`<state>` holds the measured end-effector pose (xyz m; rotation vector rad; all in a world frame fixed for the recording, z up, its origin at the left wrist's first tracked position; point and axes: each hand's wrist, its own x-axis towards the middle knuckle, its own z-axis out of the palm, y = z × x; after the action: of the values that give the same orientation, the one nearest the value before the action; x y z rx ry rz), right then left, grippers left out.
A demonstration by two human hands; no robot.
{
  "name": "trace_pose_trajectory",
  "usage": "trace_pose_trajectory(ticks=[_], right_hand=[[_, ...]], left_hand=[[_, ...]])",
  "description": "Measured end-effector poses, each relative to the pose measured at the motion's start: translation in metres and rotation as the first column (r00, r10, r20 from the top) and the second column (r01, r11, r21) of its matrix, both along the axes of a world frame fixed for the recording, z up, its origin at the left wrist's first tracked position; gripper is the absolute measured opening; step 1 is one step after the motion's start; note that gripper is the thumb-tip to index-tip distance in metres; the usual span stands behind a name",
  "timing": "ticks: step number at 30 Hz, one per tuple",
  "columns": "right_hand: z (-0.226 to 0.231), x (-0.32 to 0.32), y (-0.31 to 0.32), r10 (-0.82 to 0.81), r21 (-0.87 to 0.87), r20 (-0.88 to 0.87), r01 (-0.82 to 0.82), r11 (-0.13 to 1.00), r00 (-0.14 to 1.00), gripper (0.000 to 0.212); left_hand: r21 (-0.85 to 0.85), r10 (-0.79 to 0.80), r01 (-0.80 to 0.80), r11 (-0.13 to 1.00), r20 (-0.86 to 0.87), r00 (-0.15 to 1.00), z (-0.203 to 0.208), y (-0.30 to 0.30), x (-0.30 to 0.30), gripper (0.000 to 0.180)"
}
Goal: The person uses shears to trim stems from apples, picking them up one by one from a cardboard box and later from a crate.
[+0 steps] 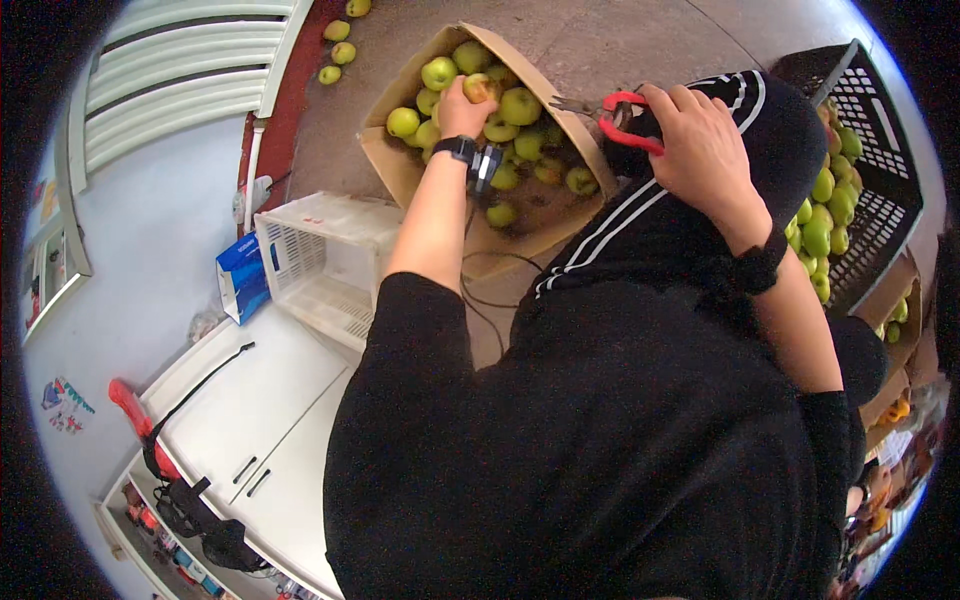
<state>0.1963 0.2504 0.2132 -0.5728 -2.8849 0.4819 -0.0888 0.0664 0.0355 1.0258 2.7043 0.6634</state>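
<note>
My left hand (pixel 462 112) reaches into a cardboard box (pixel 385 160) and has its fingers around a yellow-red apple (pixel 481 89). Green apples (pixel 519 106) lie around it in the box, and bare cardboard shows toward the near side. Over my right knee, my right hand (pixel 700 150) holds a pair of red-handled snips (pixel 610 124). Their thin metal blades point left toward the box's right edge. How far the blades are apart is hard to make out, and the palm hides part of the handles.
A black slatted crate (pixel 880 170) of green apples stands to my right, with another cardboard box (pixel 905 345) nearer. At left are a white plastic crate (pixel 330 260), a blue box (pixel 242 280) and a white cabinet (pixel 255 420). Several loose apples (pixel 337 31) lie at the far left.
</note>
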Motion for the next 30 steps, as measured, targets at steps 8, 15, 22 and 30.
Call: trace_pose_trajectory(ticks=[8,15,22,30], right_hand=[[-0.007,0.004,0.005,-0.01,0.046,-0.08,0.014,0.999,0.997,0.033],[-0.011,0.007,0.008,-0.006,0.029,-0.046,0.007,1.0,0.999,0.043],[-0.012,0.008,0.007,-0.037,0.004,0.14,0.037,0.999,0.99,0.055],[-0.005,-0.001,0.001,0.01,0.051,0.041,-0.012,0.999,0.999,0.045]], left_hand=[[0.127,-0.119,0.149,0.981,-0.216,0.969,0.013,0.014,0.012,0.048],[-0.316,0.34,-0.215,0.924,0.422,0.841,0.032,-0.049,0.045,0.024],[-0.759,0.12,0.234,0.607,0.378,0.918,-0.07,-0.095,0.068,0.037],[-0.872,0.281,0.422,0.247,0.481,0.83,-0.276,-0.16,0.064,0.029]])
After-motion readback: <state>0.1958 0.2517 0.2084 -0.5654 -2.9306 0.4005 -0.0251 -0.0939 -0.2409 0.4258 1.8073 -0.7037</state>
